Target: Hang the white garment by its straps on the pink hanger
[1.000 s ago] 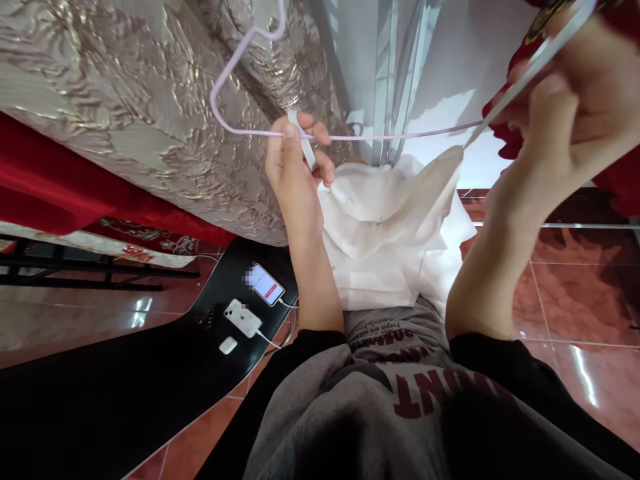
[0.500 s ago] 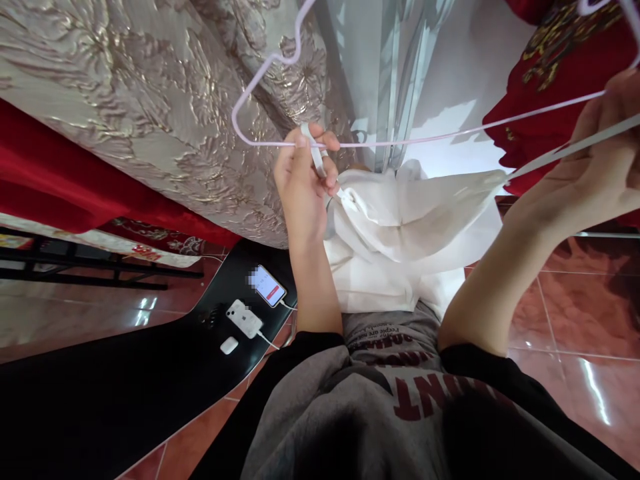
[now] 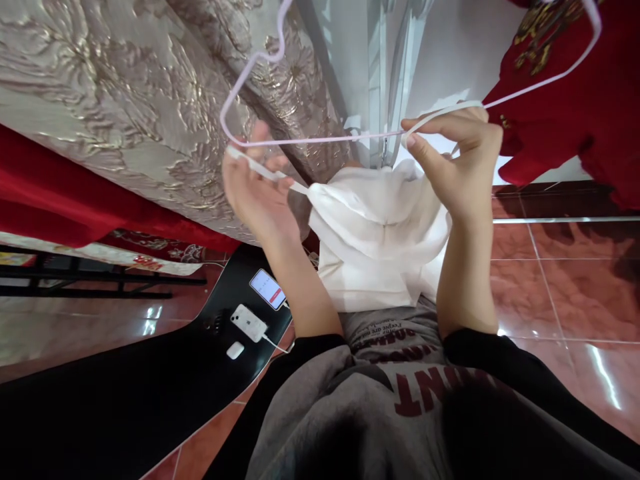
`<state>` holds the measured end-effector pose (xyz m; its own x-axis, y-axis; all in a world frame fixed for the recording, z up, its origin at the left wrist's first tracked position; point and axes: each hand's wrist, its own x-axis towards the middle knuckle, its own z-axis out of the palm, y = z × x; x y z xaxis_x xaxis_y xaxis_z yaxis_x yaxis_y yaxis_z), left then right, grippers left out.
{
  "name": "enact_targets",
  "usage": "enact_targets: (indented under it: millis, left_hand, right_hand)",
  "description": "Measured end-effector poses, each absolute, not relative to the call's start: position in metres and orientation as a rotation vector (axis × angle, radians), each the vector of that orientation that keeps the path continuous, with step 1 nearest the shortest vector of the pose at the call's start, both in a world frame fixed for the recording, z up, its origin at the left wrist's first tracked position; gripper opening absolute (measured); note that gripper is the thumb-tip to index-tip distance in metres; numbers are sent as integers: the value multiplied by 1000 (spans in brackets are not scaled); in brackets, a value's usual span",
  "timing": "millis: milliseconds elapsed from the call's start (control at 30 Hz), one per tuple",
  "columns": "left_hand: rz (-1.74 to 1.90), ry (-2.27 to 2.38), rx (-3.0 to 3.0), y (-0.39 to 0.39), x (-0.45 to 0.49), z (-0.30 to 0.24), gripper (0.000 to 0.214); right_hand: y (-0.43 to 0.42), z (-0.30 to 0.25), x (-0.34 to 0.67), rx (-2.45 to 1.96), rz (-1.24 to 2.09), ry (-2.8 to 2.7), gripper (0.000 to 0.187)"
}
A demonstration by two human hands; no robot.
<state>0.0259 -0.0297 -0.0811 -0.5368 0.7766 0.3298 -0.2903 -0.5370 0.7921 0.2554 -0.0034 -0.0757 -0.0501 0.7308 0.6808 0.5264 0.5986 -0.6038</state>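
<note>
A thin pale lilac hanger (image 3: pixel 320 140) spans the upper middle, its straight lower bar running between my hands. My left hand (image 3: pixel 263 193) is under its left corner, slightly blurred, with loosely curled fingers around a white strap (image 3: pixel 299 187). That strap leads down to a sheer white garment (image 3: pixel 385 220) hanging in front of my body. My right hand (image 3: pixel 463 150) pinches another white strap (image 3: pixel 440 113) against the hanger's bar, thumb and fingertips together. This strap loops back over the knuckles; part of it is hidden behind the hand.
Champagne embossed fabric (image 3: pixel 125 87) hangs at the left and red embroidered cloth (image 3: pixel 565 93) at the right. On a black bench (image 3: pixel 125 380) lie two phones (image 3: pixel 249 323) with cables and a small white case (image 3: pixel 235 350). A black rack (image 3: pixel 90 280) stands at far left.
My right hand has moved left along the hanger's bar with its strap. My left hand has shifted left and its fingers have loosened near the hanger's corner. The garment has bunched closer together.
</note>
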Motion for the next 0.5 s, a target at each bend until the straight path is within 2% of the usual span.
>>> enact_targets:
  millis: [200,333,500]
  left_hand:
    - [2358,1273,1219,-34,-4,-76,27]
    - [2347,1156,1510,-24,-2,-56,34]
    - [2186,1046,1494,-8,-9,-47,20]
  right_hand:
    - [-7,-76,260,-1053,207,-1696,25]
    - [-7,-77,260,-1041,205,-1684,18]
    - [-10,-75,263,-1041,206,-1676,15]
